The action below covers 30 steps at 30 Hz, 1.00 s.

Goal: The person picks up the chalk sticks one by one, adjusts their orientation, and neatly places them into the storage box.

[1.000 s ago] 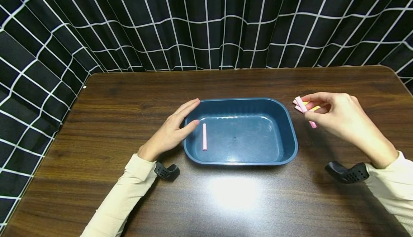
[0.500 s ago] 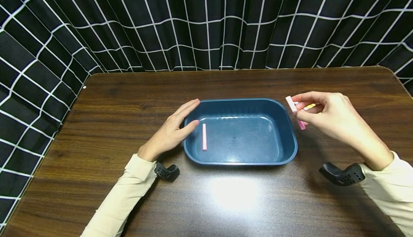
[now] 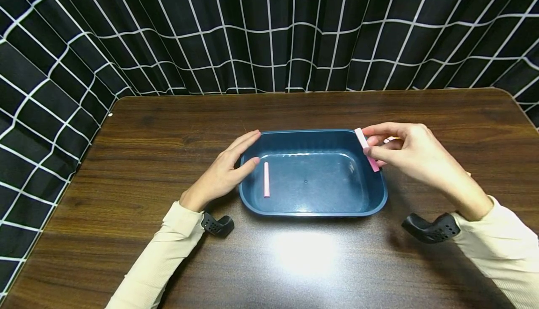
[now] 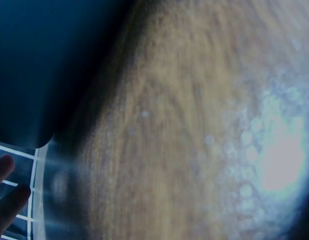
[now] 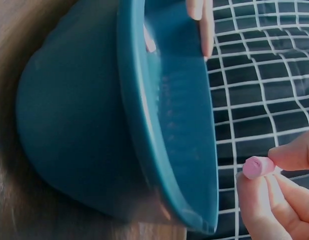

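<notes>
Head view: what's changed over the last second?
The right hand moved left, carrying an already pinched pink stick from beside the blue bin to its right end, as seen in the head view. Nothing was let go. Unchanged: bin, left hand at its left end, paler stick inside.

Looks like a curtained-off recording station; cannot be pinned down as lab, office or home. Screened behind and at the left by black cloth [image 3: 269, 33] with a white grid, hanging in folds. Furnished with a dark wood-grain table [image 3: 105, 197], lit to a bright glare. Equipped with black perforated devices [image 3: 435, 231] worn at both wrists.
</notes>
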Each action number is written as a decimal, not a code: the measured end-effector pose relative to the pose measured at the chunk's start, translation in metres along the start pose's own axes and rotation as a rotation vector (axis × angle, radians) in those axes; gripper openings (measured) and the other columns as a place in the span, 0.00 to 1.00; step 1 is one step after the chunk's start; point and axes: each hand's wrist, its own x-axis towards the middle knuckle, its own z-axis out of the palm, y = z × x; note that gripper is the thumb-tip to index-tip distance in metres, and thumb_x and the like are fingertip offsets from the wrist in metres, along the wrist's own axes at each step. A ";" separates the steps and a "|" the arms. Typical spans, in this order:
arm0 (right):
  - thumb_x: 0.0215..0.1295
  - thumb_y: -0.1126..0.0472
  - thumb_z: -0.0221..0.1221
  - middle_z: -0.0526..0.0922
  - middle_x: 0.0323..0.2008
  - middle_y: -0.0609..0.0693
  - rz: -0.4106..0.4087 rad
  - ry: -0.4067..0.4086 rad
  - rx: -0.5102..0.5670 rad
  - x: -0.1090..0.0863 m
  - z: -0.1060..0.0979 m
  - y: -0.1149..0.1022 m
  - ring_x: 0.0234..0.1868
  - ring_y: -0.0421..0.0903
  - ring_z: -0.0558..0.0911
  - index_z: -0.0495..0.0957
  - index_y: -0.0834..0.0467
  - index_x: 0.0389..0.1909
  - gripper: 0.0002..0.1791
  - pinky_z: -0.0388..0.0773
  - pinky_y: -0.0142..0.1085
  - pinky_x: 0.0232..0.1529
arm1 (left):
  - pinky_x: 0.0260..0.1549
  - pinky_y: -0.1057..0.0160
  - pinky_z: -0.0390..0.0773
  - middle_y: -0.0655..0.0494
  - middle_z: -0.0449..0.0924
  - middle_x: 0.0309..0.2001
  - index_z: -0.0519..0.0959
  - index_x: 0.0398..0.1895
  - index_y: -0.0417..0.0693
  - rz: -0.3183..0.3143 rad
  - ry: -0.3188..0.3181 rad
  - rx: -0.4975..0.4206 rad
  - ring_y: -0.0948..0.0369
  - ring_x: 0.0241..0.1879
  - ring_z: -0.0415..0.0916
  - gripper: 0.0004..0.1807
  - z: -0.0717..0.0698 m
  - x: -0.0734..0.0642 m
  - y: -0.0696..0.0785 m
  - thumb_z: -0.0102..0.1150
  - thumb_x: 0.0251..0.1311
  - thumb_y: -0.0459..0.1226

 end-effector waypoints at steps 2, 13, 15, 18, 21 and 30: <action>0.63 0.66 0.63 0.86 0.38 0.57 0.000 -0.008 -0.001 0.001 0.002 -0.002 0.27 0.28 0.82 0.78 0.65 0.57 0.20 0.77 0.25 0.26 | 0.76 0.49 0.53 0.54 0.55 0.78 0.59 0.76 0.47 -0.001 0.000 0.000 0.57 0.78 0.52 0.32 0.000 0.000 0.000 0.52 0.72 0.43; 0.63 0.65 0.63 0.84 0.40 0.58 -0.004 -0.060 0.022 0.008 0.021 -0.013 0.26 0.30 0.82 0.78 0.65 0.56 0.20 0.77 0.25 0.28 | 0.76 0.49 0.53 0.53 0.55 0.78 0.59 0.76 0.47 0.005 0.002 0.002 0.57 0.78 0.52 0.32 0.000 0.001 -0.001 0.51 0.72 0.43; 0.64 0.63 0.63 0.83 0.41 0.58 0.011 -0.087 0.028 0.009 0.025 -0.014 0.27 0.31 0.82 0.78 0.65 0.57 0.21 0.78 0.27 0.29 | 0.76 0.50 0.53 0.53 0.55 0.78 0.59 0.76 0.47 0.003 0.002 0.001 0.57 0.78 0.52 0.32 0.000 0.001 -0.001 0.51 0.72 0.43; 0.66 0.62 0.62 0.83 0.43 0.59 0.028 -0.129 0.050 0.010 0.030 -0.017 0.28 0.33 0.82 0.77 0.65 0.59 0.22 0.80 0.29 0.30 | 0.76 0.50 0.53 0.53 0.55 0.78 0.59 0.76 0.47 0.000 0.001 -0.004 0.58 0.78 0.52 0.32 0.000 0.000 -0.001 0.51 0.72 0.43; 0.66 0.62 0.62 0.83 0.43 0.59 0.033 -0.154 0.065 0.012 0.035 -0.020 0.28 0.35 0.83 0.76 0.65 0.60 0.22 0.82 0.31 0.31 | 0.76 0.50 0.52 0.53 0.55 0.78 0.59 0.76 0.47 0.000 0.001 -0.007 0.58 0.78 0.52 0.32 0.000 0.000 -0.001 0.51 0.72 0.43; 0.67 0.64 0.60 0.82 0.45 0.60 0.024 -0.205 0.142 0.015 0.046 -0.025 0.30 0.37 0.84 0.75 0.66 0.61 0.22 0.85 0.33 0.35 | 0.76 0.48 0.54 0.52 0.56 0.77 0.60 0.76 0.46 0.014 0.006 -0.006 0.56 0.77 0.53 0.32 0.000 0.001 -0.001 0.52 0.72 0.42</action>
